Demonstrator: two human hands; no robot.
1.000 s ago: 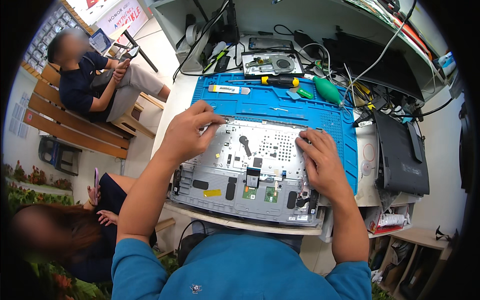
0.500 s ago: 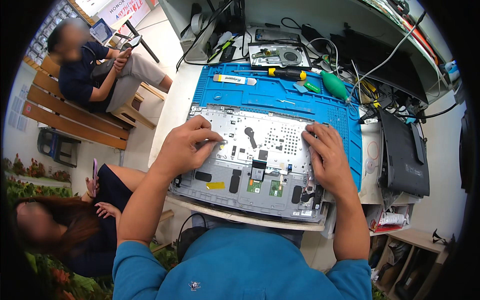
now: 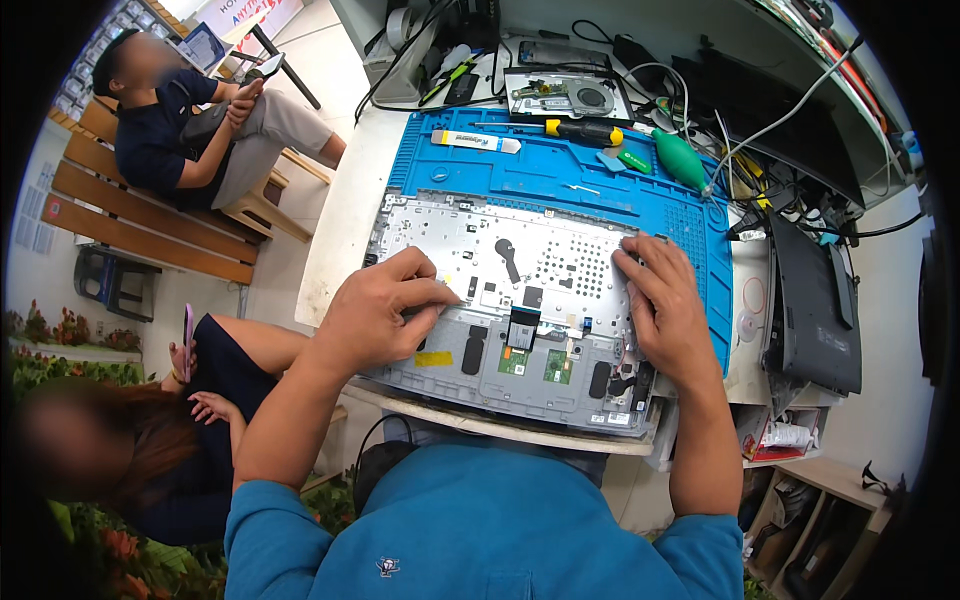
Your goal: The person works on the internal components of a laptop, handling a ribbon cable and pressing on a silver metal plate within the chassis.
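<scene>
A silver laptop palm-rest and keyboard chassis [image 3: 560,240] lies inner side up in front of me, its near edge towards my body. My left hand [image 3: 395,310] is over its left half, thumb and forefinger pinched close to the metal plate; whatever may be between the fingertips is too small to make out. Along the right edge rests my right hand [image 3: 665,305], fingers bent and lying on the chassis, thumb apart. A black ribbon cable [image 3: 521,328] crosses the middle, above small green circuit boards [image 3: 514,360]. Yellow tape [image 3: 433,358] sits near the front left.
Under the chassis is a blue repair mat [image 3: 570,185] holding a yellow-black screwdriver [image 3: 585,132] and a green air blower [image 3: 680,160]. Behind lies a part with a fan [image 3: 590,97]. A dark laptop shell [image 3: 815,310] leans at the right among cables. Two people sit at the left.
My left hand has moved a little right and nearer to me across the chassis, still pinched. My right hand stays at the right edge. The whole view has shifted slightly.
</scene>
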